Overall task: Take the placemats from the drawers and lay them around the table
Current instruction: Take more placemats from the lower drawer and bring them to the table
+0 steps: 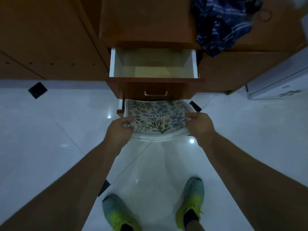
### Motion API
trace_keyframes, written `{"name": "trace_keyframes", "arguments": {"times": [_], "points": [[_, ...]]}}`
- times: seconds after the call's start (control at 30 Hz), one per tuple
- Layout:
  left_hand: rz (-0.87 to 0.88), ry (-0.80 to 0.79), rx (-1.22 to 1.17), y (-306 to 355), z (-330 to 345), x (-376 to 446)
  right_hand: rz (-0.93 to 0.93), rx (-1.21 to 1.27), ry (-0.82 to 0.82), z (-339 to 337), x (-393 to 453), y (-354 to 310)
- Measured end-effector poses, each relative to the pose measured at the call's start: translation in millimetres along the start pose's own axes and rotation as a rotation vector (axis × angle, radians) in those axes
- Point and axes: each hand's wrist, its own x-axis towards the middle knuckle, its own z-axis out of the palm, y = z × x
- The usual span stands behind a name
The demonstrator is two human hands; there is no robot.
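Floor [50, 130]: glossy white tile with small black diamond insets is seen across the lower frame; wide bare stretches lie at 9 and 3 o'clock of the hands.
Cabinet [146, 19]: a brown wooden unit fills the 12 o'clock band, its base edge meeting the tile.
Cloth [221, 25]: a dark blue patterned fabric is draped on the cabinet top at 1 o'clock, one corner hanging past the front edge.
Upper drawer [112, 64]: pulled out, white-walled, with a pale bottom; whether anything lies inside cannot be made out in the dim light.
Lower drawer [120, 112]: only a corner is seen beneath the upper drawer's front, mostly hidden by the mats.
Placemats [156, 120]: a stack of floral mats printed "BEAUTIFUL" is held in the air just below the drawer handle [155, 93], its middle sagging and its white edges fanned at 6 o'clock.
Left hand [119, 129]: clenched on the stack's left edge, thumb on top.
Right hand [199, 124]: gripped on the right edge likewise.
Shoes [191, 202]: two green-and-grey trainers are planted at 6 o'clock, bare tile between them and the mats.
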Motion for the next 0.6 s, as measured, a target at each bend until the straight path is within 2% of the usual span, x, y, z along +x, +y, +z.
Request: {"name": "trace_keyframes", "arguments": {"times": [0.1,0.23,0.47,0.6], "points": [[-0.005,-0.029,-0.012,32,-17,-59,-0.025,-0.009,0.032,-34,-63,-22],[0.077,-0.064,-0.036,92,-53,-146,-0.098,0.027,0.054,-86,-153,-71],[0.295,-0.104,-0.111,244,-132,-306,-0.331,0.160,0.038,-193,-320,-205],[0.504,-0.112,-0.124,341,-180,-394,-0.525,0.315,0.065,-254,-413,-280]]}}
